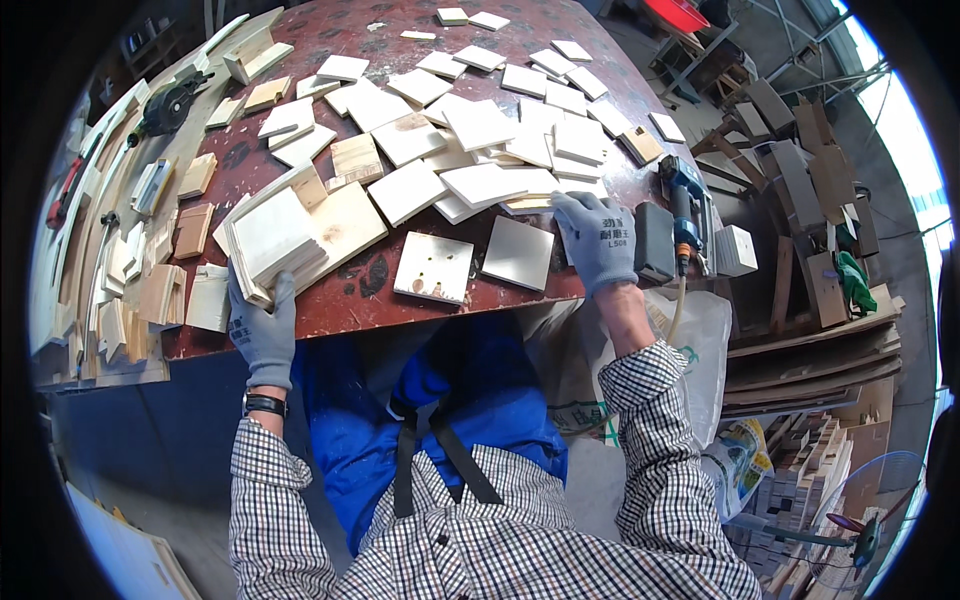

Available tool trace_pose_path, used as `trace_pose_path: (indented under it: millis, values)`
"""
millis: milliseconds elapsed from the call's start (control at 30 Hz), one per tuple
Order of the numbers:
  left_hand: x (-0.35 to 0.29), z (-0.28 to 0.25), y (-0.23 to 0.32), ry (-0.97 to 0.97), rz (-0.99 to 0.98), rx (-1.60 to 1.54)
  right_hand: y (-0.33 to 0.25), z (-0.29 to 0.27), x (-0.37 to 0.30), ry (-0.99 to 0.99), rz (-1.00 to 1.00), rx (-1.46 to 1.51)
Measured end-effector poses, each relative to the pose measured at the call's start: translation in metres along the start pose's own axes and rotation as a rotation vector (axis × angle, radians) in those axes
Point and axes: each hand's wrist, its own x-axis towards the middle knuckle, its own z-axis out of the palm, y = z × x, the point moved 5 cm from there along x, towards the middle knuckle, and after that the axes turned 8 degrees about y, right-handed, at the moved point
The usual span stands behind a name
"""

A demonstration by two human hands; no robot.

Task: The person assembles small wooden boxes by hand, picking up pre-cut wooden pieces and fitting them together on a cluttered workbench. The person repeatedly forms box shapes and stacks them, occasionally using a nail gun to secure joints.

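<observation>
My gloved left hand (pixel 264 325) grips a small wooden box-like assembly (pixel 272 235) at the table's front left, thumb on its near side and fingers mostly hidden behind it. A larger flat wooden board (pixel 348 232) lies against its right side. My gloved right hand (pixel 597 238) rests at the front right of the table with its fingers stretched forward, beside the heap of pale square wooden tiles (pixel 480 125); whether the fingertips touch a tile cannot be told. Two single tiles, one with knot holes (pixel 434 267) and one plain (pixel 517 253), lie between my hands.
Right of my right hand lies a blue and black air nailer (pixel 684 205) with a hose (pixel 678 310). Wood blocks (pixel 193 230) line the table's left edge, near a black power tool (pixel 172 105). Stacked boards (pixel 815 360) stand right of the red patterned table (pixel 375 318).
</observation>
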Motion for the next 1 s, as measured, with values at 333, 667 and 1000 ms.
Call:
trace_pose_path:
  millis: [333, 667, 1000]
  values:
    - [0.001, 0.003, 0.0, -0.028, -0.027, -0.03, 0.0, 0.006, 0.002, -0.114, 0.079, -0.016]
    - [0.001, 0.0, 0.005, -0.045, -0.056, -0.027, -0.03, -0.005, -0.024, -0.085, 0.118, 0.136]
    - [0.0, 0.001, 0.008, 0.028, 0.006, -0.039, 0.016, 0.008, 0.019, -0.078, 0.336, 0.311]
